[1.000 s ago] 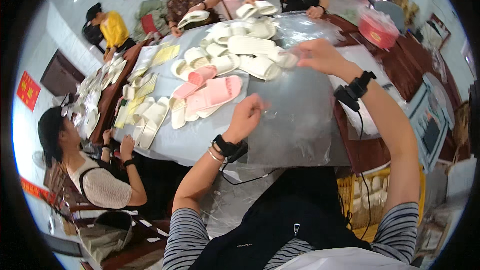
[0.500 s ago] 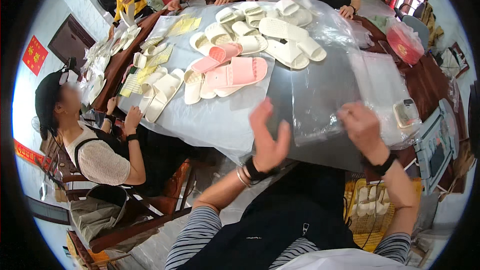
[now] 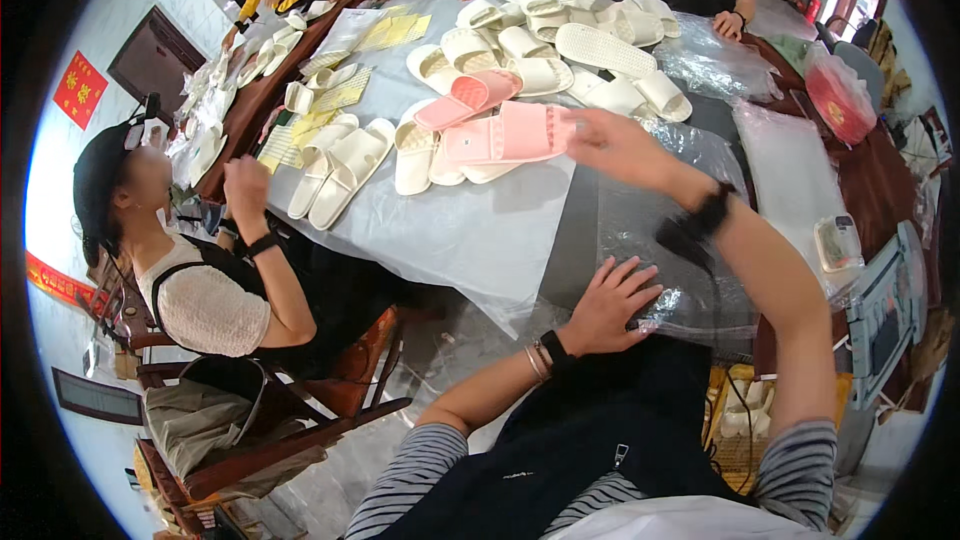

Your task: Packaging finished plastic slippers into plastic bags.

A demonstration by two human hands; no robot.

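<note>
My left hand [image 3: 607, 308] lies flat with fingers spread on a clear plastic bag [image 3: 650, 230] at the table's near edge. Stretched forward across the bag, my right hand [image 3: 612, 145] meets the right end of a pink slipper [image 3: 525, 132]. Its fingers are curled and slightly blurred, so whether they grip the slipper cannot be made out. This slipper rests on white slippers, with another pink slipper [image 3: 468, 100] lying tilted just behind it. Beyond is a heap of white slippers [image 3: 540, 40]. A white pair [image 3: 345, 172] lies to the left.
A stack of clear bags [image 3: 790, 165] lies on the right, near a small white device [image 3: 838, 243]. A red bag [image 3: 840, 95] stands farther back. A co-worker [image 3: 205, 290] sits at the left; others are across the table. Below right is a yellow basket [image 3: 735, 450] with slippers.
My right hand has moved from the bag forward and left to the pink slipper. My left hand, earlier raised, has come down flat on the bag. The view has shifted slightly.
</note>
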